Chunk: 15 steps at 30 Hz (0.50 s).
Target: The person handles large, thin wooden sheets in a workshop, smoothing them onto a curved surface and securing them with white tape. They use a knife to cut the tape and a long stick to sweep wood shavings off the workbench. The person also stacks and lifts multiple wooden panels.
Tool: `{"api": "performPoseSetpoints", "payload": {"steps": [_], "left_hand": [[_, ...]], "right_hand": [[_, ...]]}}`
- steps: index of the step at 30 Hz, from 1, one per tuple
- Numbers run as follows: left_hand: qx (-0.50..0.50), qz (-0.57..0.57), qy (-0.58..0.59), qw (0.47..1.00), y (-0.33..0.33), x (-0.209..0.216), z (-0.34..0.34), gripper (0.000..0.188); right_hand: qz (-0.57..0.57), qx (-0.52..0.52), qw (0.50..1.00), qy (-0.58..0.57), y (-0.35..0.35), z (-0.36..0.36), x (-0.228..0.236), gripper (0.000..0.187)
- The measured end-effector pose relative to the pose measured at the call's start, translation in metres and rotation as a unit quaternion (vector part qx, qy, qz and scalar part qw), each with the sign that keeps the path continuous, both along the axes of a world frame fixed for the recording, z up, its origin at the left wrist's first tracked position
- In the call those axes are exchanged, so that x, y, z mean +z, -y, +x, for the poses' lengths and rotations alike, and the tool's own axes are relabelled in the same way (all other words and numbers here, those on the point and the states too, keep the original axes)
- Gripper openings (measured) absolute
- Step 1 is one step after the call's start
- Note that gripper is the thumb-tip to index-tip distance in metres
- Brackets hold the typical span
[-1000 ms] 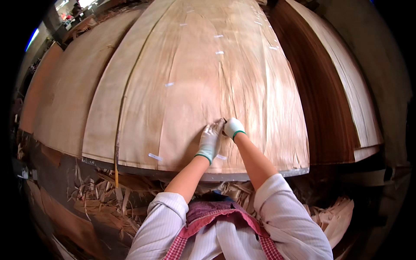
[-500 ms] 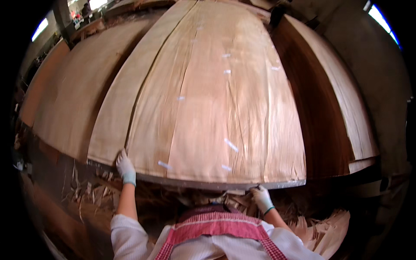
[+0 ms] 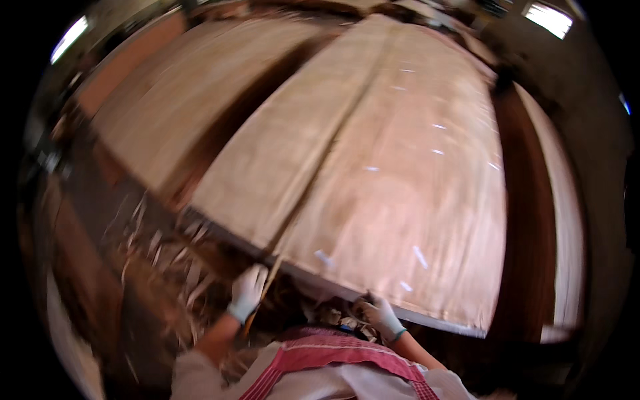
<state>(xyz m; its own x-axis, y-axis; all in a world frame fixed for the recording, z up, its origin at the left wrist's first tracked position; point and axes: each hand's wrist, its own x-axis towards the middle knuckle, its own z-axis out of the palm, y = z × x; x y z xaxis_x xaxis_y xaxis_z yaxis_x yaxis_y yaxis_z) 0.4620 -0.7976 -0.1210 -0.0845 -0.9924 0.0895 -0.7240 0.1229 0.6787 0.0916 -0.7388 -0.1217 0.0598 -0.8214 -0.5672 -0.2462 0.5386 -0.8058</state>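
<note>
Strip (image 3: 273, 273) hung off the bench's near edge (image 3: 437, 322), left of that edge's middle, just to the right of the left hand (image 3: 248, 289); its long axis sloped from the edge down toward the wearer and slightly left, roughly in line with the dark seam (image 3: 327, 155) above. Left hand was the nearer; the right hand (image 3: 379, 316) sat farther right, close to the same edge. Left fingers were partly curled beside the strip; blur hid whether they gripped it. Right fingers were bent, something dark at their tips; could not tell what, or how firmly held. Strip: thin, narrow, yellowish, apparently wood. Left of the seam, a pale, smooth veneer (image 3: 280, 160); right of it, a pinker, faintly rippled sheet (image 3: 400, 207) with short whitish tapes (image 3: 419, 257). Below the edge: ragged, curled scraps (image 3: 193, 275). Gloves knitted-looking, whitish.
</note>
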Motion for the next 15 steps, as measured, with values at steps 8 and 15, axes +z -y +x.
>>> {"api": "performPoseSetpoints", "payload": {"steps": [8,15], "left_hand": [[0.393,-0.003,0.256,0.883,0.158,-0.021,0.155,0.073],[0.299,-0.234,0.140,0.914,0.181,-0.006,0.099,0.005]], "right_hand": [[0.033,0.035,0.999,0.002,0.039,0.098,0.057,0.017],[-0.043,0.133,0.989,-0.051,0.125,0.152,0.063,0.024]]}}
